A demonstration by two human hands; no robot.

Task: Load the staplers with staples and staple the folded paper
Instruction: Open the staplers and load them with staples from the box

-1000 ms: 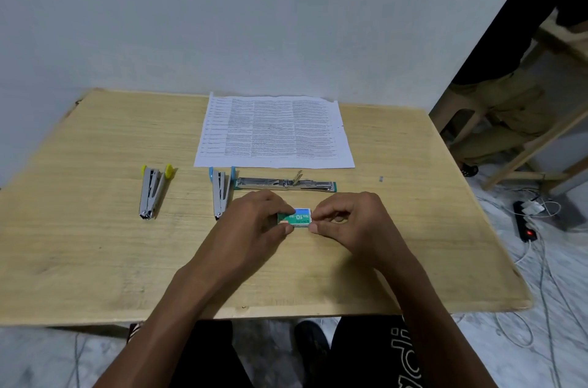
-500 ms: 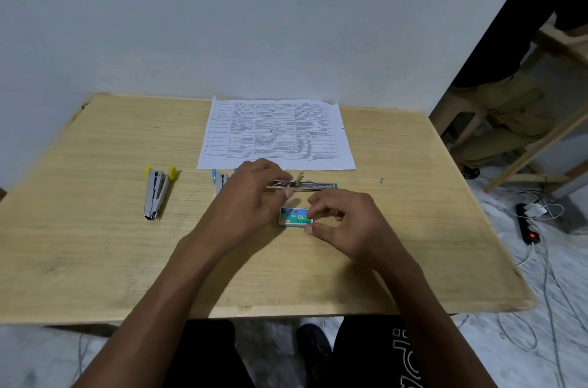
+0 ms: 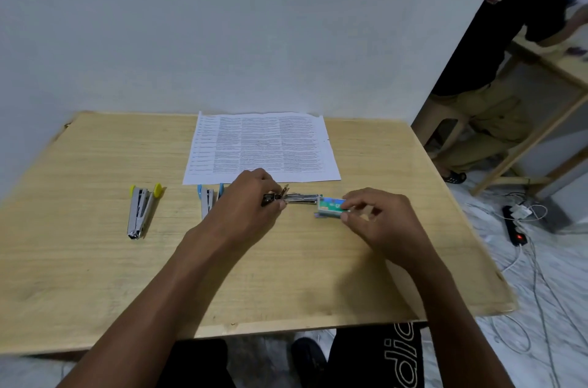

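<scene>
Staple box (image 3: 329,205) and opened stapler (image 3: 300,197) in hand at mid-tabletop (image 3: 95,260).
Right hand (image 3: 378,222) fingers (image 3: 356,199) pinch the box just beside the stapler's right end; left hand (image 3: 248,200) grips its other end. Printed paper (image 3: 261,146) lies just behind; blue stapler (image 3: 206,201) and yellow stapler (image 3: 140,212) lie left.

The box (image 3: 331,207) is showing green and white, the left stapler (image 3: 140,212) yellow tips, the middle stapler (image 3: 206,201) blue, the open stapler (image 3: 302,197) silver.
</scene>
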